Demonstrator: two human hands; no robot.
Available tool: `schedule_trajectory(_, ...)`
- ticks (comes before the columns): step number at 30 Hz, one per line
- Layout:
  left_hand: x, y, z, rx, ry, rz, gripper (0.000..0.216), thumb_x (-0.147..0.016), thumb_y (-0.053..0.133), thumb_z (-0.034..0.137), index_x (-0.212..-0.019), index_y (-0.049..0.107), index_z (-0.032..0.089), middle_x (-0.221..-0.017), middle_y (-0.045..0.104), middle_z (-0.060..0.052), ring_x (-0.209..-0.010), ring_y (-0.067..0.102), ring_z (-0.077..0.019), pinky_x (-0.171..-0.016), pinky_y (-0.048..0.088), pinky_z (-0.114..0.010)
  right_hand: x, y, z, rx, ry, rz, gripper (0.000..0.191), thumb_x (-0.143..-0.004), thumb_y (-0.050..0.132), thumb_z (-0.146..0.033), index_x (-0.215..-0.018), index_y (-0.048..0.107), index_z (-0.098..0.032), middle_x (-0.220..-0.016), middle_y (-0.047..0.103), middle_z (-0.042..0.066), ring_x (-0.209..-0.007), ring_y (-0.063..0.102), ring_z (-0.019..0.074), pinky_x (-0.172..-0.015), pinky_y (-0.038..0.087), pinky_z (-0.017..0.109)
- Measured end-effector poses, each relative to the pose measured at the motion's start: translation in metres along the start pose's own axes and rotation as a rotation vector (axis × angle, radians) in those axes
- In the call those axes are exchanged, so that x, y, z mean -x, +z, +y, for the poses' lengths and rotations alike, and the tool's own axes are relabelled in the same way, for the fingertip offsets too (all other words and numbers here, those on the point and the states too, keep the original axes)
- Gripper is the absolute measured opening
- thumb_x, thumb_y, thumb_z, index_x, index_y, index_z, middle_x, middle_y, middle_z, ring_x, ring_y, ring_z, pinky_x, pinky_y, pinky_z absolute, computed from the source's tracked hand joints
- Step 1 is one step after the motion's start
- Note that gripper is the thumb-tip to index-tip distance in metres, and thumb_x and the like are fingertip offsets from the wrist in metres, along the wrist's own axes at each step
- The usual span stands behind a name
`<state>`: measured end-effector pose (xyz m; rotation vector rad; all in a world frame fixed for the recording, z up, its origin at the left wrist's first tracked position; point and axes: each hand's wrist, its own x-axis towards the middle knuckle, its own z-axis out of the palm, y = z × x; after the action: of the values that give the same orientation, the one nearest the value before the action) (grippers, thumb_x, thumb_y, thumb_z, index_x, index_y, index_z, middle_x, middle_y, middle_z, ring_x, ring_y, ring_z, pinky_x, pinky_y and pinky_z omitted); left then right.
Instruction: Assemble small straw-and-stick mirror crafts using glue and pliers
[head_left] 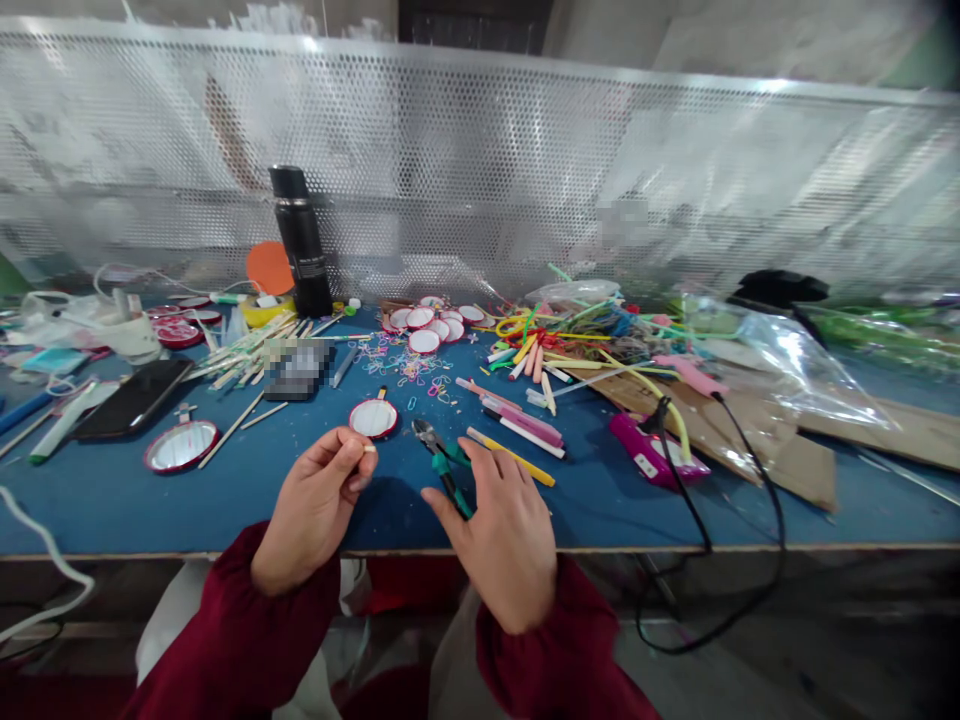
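Note:
Between the thumb and fingertips of my left hand (315,500) is a small pale piece (368,449), like a short bit of wooden stick. A round red-rimmed disc (373,418) with a small tab at its top lies just beyond that hand. My right hand (510,530) is spread with thumb and fingers apart, over the handles of green-and-black cutting pliers (442,465). The pliers lie on the table with their jaws pointing away; the hand partly covers them. Beside its fingers lies a yellow pen-like stick (517,460).
Another red-rimmed disc (181,445) and a phone (135,398) lie left. Small coloured clips (409,365) and stacked discs (424,341) sit ahead, near a black bottle (301,250). Rightward are a pink glue gun (690,374), its black cord and cardboard (802,465).

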<state>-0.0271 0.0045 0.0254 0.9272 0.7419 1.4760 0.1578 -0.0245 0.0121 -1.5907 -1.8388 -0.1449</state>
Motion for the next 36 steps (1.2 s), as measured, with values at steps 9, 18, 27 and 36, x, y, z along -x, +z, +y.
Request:
schedule_trajectory(9, 0.002, -0.007, -0.01, -0.387, 0.058, -0.022, 0.038, -0.092, 0.061, 0.047, -0.069, 0.053, 0.017, -0.062, 0.049, 0.004, -0.059, 0.037, -0.0094, -0.055, 0.03, -0.022, -0.003, -0.001, 0.011, 0.173, -0.039, 0.01, 0.048, -0.082, 0.074, -0.049, -0.121, 0.066, -0.022, -0.117, 0.066, 0.013, -0.11, 0.054, 0.033, -0.094, 0.036, 0.047)
schedule_trajectory(18, 0.007, 0.005, -0.009, -0.834, 0.226, -0.123, 0.041, -0.093, 0.054, 0.044, -0.061, 0.047, 0.018, -0.06, 0.043, 0.005, -0.061, 0.04, -0.0116, -0.061, 0.031, -0.025, -0.008, -0.008, -0.016, -0.328, -0.221, 0.015, 0.016, -0.095, 0.063, -0.038, -0.1, 0.07, -0.024, -0.092, 0.074, 0.001, -0.091, 0.062, 0.0184, -0.093, 0.033, 0.036)
schedule_trajectory(27, 0.016, 0.002, -0.019, -1.014, 0.361, -0.142, 0.043, -0.098, 0.046, 0.043, -0.063, 0.039, 0.02, -0.063, 0.038, 0.005, -0.062, 0.037, -0.0125, -0.06, 0.029, -0.026, 0.004, 0.011, -0.024, -0.338, -0.168, 0.034, 0.031, -0.104, 0.04, -0.031, -0.081, 0.057, -0.02, -0.08, 0.064, 0.003, -0.08, 0.056, 0.0176, -0.08, 0.033, 0.031)
schedule_trajectory(36, 0.013, -0.002, -0.012, -1.201, 0.684, -0.31, 0.03, -0.102, 0.044, 0.03, -0.077, 0.056, 0.019, -0.076, 0.059, -0.001, -0.078, 0.053, -0.0169, -0.075, 0.042, -0.029, -0.009, 0.017, -0.028, -0.551, -0.006, 0.013, 0.041, -0.105, 0.035, -0.038, -0.068, 0.045, -0.022, -0.063, 0.054, -0.001, -0.06, 0.049, 0.0138, -0.061, 0.028, 0.027)
